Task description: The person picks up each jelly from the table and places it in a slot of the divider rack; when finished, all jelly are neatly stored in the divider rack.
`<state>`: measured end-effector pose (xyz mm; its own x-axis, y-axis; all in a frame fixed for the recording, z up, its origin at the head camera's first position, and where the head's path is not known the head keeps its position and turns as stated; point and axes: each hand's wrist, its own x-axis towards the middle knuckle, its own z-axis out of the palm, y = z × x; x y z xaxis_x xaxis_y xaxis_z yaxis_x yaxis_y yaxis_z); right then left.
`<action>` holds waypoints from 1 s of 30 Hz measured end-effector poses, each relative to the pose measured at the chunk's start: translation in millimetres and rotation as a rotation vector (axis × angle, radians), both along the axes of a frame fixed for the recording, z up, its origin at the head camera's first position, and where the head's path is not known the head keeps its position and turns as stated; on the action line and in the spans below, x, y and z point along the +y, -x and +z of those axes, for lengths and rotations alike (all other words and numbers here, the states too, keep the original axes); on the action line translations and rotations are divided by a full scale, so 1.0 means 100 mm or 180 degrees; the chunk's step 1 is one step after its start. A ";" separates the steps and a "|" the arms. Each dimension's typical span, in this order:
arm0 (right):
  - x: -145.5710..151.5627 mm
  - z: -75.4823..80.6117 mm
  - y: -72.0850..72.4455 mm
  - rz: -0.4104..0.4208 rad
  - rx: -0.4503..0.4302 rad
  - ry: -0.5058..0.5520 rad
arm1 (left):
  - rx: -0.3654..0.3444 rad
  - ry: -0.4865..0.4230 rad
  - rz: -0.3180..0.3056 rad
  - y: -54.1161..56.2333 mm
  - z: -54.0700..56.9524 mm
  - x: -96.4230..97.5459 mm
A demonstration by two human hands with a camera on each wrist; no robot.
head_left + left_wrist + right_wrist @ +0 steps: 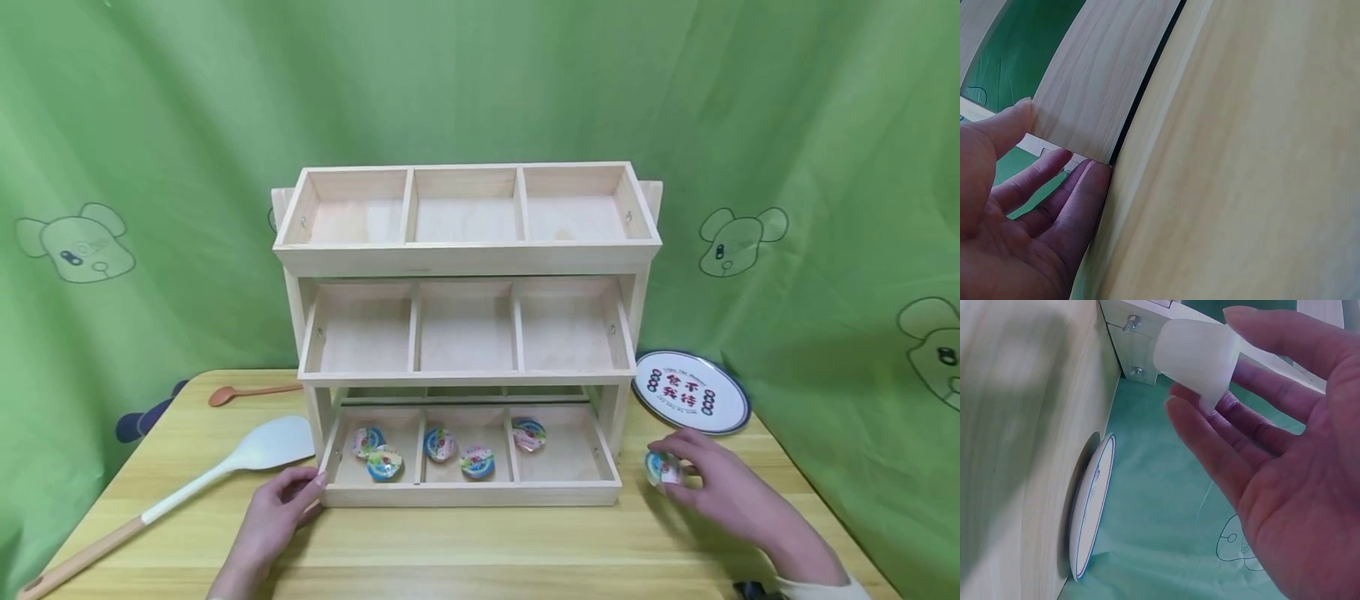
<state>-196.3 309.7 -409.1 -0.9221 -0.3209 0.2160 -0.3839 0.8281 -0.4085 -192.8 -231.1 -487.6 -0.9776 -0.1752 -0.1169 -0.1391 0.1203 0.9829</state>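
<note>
My right hand (723, 492) pinches a jelly cup (663, 468) with a colourful printed lid, over the table right of the wooden rack. In the right wrist view its whitish cup body (1194, 359) shows between thumb and fingertips. My left hand (273, 512) holds the front left corner of the rack's bottom tray (468, 496), thumb at the top edge and fingertips along the end (1072, 153). Several similar jelly cups lie in that tray: two in the left compartment, two in the middle (439, 444), one in the right (528, 434).
Above stand the middle tray (468, 377) and top tray (465, 258), each with three compartments. A printed oval plate (690, 392) lies behind my right hand. At the left are a white spatula (273, 443) with a wooden handle and a small wooden spoon (222, 396). Green curtain surrounds the table.
</note>
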 end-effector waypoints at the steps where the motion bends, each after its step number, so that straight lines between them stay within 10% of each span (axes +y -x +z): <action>1: 0.00 0.00 -0.01 -0.0001 0.0015 -0.0010 | 0.0004 0.0000 -0.0005 0.00 0.00 0.00; 30: -0.33 0.12 0.00 0.0359 0.0152 0.0152 | -0.0009 0.0052 0.0000 0.00 -0.01 0.00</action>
